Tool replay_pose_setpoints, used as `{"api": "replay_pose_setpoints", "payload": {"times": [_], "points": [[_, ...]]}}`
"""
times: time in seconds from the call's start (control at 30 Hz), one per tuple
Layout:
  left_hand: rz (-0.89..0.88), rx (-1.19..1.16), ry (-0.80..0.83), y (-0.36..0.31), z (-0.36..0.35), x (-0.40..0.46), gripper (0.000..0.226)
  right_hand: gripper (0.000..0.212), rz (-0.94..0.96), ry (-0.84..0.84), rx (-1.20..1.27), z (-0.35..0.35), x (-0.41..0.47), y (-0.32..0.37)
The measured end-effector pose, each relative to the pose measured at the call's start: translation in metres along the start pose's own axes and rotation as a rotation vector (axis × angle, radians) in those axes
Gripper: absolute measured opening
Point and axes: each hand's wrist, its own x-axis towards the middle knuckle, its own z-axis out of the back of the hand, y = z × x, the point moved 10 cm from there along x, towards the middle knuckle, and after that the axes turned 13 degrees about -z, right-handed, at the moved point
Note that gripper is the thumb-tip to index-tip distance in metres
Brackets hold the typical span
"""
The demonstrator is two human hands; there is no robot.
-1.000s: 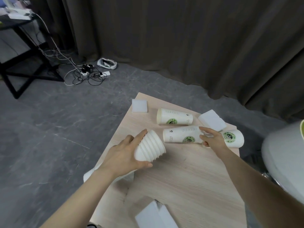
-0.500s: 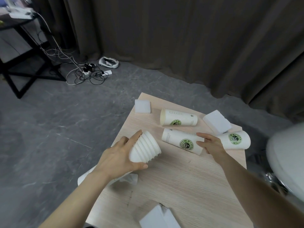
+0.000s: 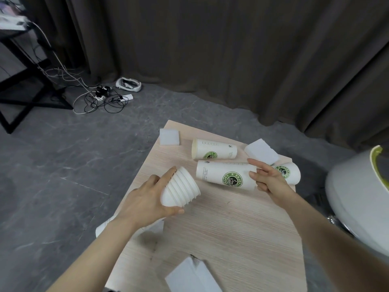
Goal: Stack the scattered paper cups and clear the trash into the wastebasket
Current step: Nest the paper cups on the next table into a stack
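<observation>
Hands: left (image 3: 145,199) grips stacked cups (image 3: 181,190), right (image 3: 268,178) holds logo cup (image 3: 226,175) among foam blocks (image 3: 261,151).

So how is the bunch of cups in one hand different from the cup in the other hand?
The plain white stack is several short cups nested together, with no print; the logo cup is one taller cup with a green badge. The left hand grips the stack; the right hand holds the logo cup's end. Both are white paper, tipped sideways.
</observation>
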Motion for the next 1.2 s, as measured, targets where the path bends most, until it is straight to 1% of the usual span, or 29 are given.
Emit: {"api": "replay_pose_setpoints", "payload": {"times": [0.17, 0.27, 0.3, 0.37, 0.4, 0.5, 0.6, 0.77, 1.1, 1.2], "points": [[-0.01, -0.016, -0.012, -0.017, -0.003, 0.003, 0.106, 0.06, 0.058, 0.03, 0.041, 0.019, -0.026, 0.017], [-0.03, -0.012, 0.003, -0.029, -0.008, 0.005, 0.105, 0.075, 0.087, 0.092, 0.07, 0.025, -0.039, 0.021], [-0.039, -0.013, 0.003, -0.033, -0.01, 0.006, 0.105, 0.072, 0.097, 0.108, 0.07, 0.026, -0.044, 0.022], [-0.054, -0.007, 0.002, -0.041, -0.012, 0.008, 0.105, 0.054, 0.103, 0.118, 0.049, 0.028, -0.051, 0.024], [-0.06, -0.002, 0.004, -0.044, -0.013, 0.009, 0.105, 0.049, 0.102, 0.118, 0.034, 0.028, -0.055, 0.025], [-0.094, -0.001, 0.013, -0.056, -0.019, 0.011, 0.106, 0.048, 0.112, 0.143, -0.013, 0.026, -0.065, 0.026], [-0.126, -0.004, 0.033, -0.068, -0.025, 0.011, 0.106, 0.041, 0.106, 0.187, -0.045, 0.018, -0.073, 0.026], [-0.167, 0.008, 0.04, -0.086, -0.029, 0.01, 0.107, 0.051, 0.087, 0.301, -0.072, 0.0, -0.083, 0.022], [-0.203, 0.012, 0.029, -0.113, -0.039, 0.012, 0.108, 0.042, 0.077, 0.421, -0.167, -0.043, -0.106, 0.01], [-0.207, 0.004, 0.026, -0.119, -0.044, 0.014, 0.109, 0.042, 0.068, 0.454, -0.152, -0.051, -0.109, 0.002]]}}
